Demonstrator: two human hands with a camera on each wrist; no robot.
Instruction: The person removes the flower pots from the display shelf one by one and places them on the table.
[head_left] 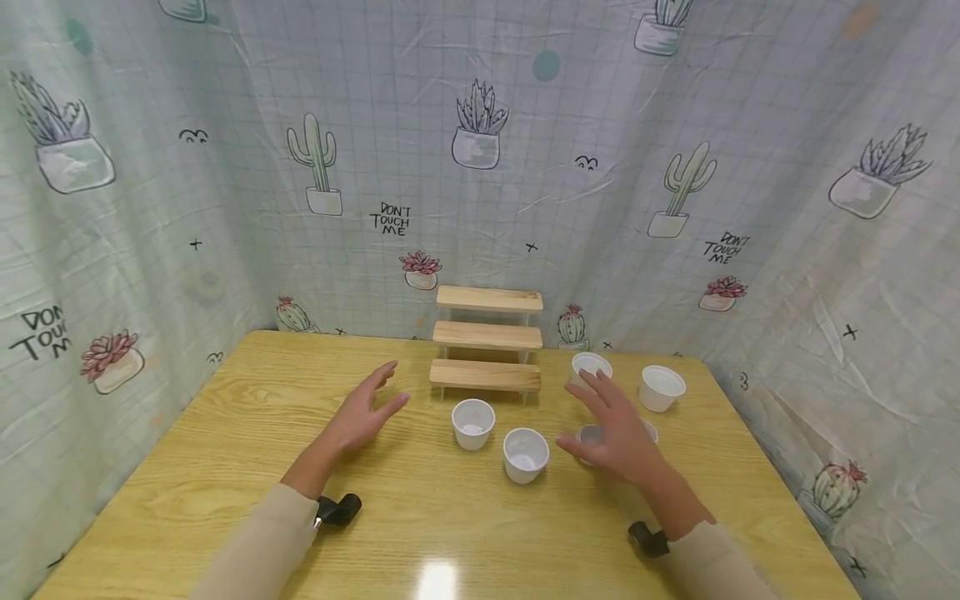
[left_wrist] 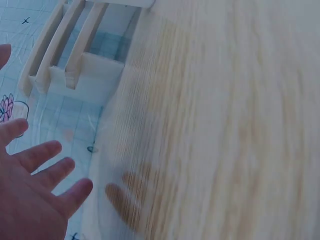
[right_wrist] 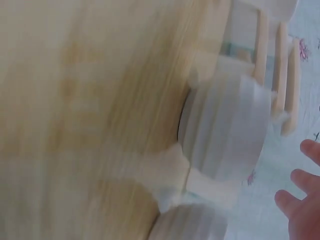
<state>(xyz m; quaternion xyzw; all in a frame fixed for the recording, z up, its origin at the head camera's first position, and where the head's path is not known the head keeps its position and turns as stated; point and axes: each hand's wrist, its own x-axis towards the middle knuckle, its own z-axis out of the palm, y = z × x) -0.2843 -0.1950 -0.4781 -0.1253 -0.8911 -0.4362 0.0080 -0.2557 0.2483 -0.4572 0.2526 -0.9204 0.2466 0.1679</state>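
My left hand [head_left: 360,421] is held over the table at the left of a small three-step wooden rack [head_left: 486,336], fingers spread and nothing in them. Over the cups on the right hovers my right hand [head_left: 618,429], also spread and holding nothing. It partly hides a white cup [head_left: 590,435] and the rim of another [head_left: 650,431]. Two white cups stand between the hands, one near the rack [head_left: 472,423] and one closer to me [head_left: 525,455]. Farther back at the right are a white cup [head_left: 592,363] and another white cup [head_left: 662,388]. The right wrist view shows a ribbed cup [right_wrist: 225,127] close up.
The wooden table [head_left: 427,517] reaches back to a curtain [head_left: 510,208] printed with cacti, which also hangs along both sides. The rack stands at the table's back edge. A black wrist strap piece [head_left: 341,510] sits at the left sleeve.
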